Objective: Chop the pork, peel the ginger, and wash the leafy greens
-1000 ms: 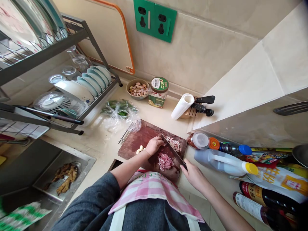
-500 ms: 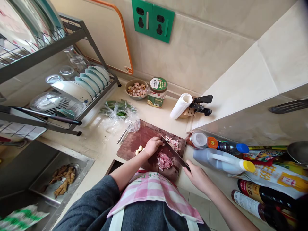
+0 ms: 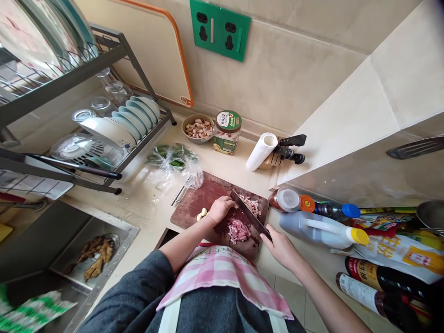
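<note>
Knife (image 3: 250,214) sits in right hand (image 3: 280,246), grip closed, over board (image 3: 194,203) between two meat piles (image 3: 238,230); left hand (image 3: 222,209) curls beside it, hold unclear. Looks like slicing; next cut calls for keeping that hand clear.

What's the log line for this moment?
right grip: holding kitchen knife | left grip: near its tip | cutting board: raw meat either side of knife, peeled garlic cloves

Compared with half a second ago, your right hand (image 3: 281,246) has shifted slightly closer to the cutting board (image 3: 192,206), and your knife (image 3: 248,212) has tilted, showing more of its blade face.
</note>
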A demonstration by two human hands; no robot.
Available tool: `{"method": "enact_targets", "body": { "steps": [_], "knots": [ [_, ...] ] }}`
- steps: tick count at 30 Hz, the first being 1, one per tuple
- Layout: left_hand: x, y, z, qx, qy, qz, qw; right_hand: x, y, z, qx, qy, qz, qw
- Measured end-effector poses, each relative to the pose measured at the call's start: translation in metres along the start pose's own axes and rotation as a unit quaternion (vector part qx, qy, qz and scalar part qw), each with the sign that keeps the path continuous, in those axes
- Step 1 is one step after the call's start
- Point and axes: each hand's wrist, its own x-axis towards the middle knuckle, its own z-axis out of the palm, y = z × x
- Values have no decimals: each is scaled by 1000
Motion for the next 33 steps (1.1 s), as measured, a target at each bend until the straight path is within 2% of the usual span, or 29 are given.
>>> {"method": "enact_targets", "body": {
  "steps": [3,8,10,12,17,19,27,33],
  "knots": [
    [2,-2,2,6,-1,-6,1000,0,-9,2,-9,-17,13,1000],
    [4,-5,4,12,0,2,1000,47,-46,15,-34,-7,20,999],
    [4,-5,5,18,1,5,1000,57,-50,17,-30,4,9,999],
    [3,-5,5,20,4,5,1000,52,-40,18,-7,0,1,1000],
    [2,-4,5,18,8,0,1000,3,12,21,16,-4,18,1000],
    [1,-4,5,16,15,0,1000,-11,22,18,7,-5,30,1000],
    [0,-5,7,13,15,-6,1000,-16,6,5,-17,-1,22,1000],
    [2,-7,7,4,21,-2,1000,22,-18,21,-11,-11,28,999]
  ]
}}
